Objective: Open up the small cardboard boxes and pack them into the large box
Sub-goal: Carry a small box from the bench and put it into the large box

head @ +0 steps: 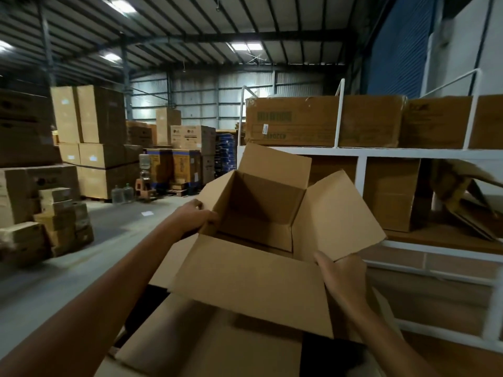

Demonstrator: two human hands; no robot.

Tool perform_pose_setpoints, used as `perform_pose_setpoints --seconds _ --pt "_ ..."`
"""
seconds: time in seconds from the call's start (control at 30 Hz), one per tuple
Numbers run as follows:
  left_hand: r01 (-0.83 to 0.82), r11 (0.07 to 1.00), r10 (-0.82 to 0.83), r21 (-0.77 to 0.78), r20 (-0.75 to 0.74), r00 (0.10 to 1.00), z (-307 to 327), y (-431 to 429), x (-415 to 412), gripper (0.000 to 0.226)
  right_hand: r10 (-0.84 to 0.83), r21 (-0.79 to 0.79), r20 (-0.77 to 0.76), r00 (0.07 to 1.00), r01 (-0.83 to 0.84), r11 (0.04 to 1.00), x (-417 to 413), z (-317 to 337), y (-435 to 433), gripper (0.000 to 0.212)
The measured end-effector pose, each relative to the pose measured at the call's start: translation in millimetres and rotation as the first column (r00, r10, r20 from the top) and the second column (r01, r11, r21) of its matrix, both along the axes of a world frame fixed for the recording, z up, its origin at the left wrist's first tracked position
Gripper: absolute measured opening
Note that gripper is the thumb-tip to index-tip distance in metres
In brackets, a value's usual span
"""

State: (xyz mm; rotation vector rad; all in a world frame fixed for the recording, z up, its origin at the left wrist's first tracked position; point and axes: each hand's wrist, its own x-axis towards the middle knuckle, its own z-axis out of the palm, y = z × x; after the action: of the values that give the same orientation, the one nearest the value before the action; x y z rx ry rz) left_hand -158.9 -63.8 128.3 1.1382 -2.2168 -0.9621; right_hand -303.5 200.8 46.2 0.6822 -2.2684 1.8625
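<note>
Cardboard small box [261,213] held up at centre, erected, all four top flaps splayed open, inside empty. Left hand [196,216] closed on the box's left wall at the rim, fingers curled over the edge. Right hand [343,276] grips the box's near right corner below the right flap, thumb up against the cardboard. Large box [206,346] sits directly below, near, its flaps spread. White shelving rack [362,170] at right holds flat cartons [299,121]. Stacked cartons [89,142] far left on the floor.
</note>
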Motion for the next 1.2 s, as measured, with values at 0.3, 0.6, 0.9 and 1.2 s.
perform_pose_setpoints --seconds 0.3,0.6,0.9,1.2 --pt "0.028 0.992 0.010 -0.125 0.295 0.956 11 0 6 0.071 0.005 -0.044 -0.124 0.992 -0.010 0.999 -2 -8 8 0.028" --pt "0.045 0.974 0.050 -0.224 0.403 0.914 -1 -34 12 0.093 -0.453 -0.036 -0.052 0.890 0.451 0.892 1 10 22 0.117" --pt "0.111 0.934 0.047 -0.340 0.424 0.905 -48 -36 22 0.088 0.329 0.617 -0.271 0.905 -0.099 0.781 80 32 -32 0.040" --pt "0.217 0.965 -0.124 -0.149 0.470 0.874 -78 -48 27 0.087 0.330 0.709 -0.167 0.929 -0.119 0.695 90 -15 -47 0.065"
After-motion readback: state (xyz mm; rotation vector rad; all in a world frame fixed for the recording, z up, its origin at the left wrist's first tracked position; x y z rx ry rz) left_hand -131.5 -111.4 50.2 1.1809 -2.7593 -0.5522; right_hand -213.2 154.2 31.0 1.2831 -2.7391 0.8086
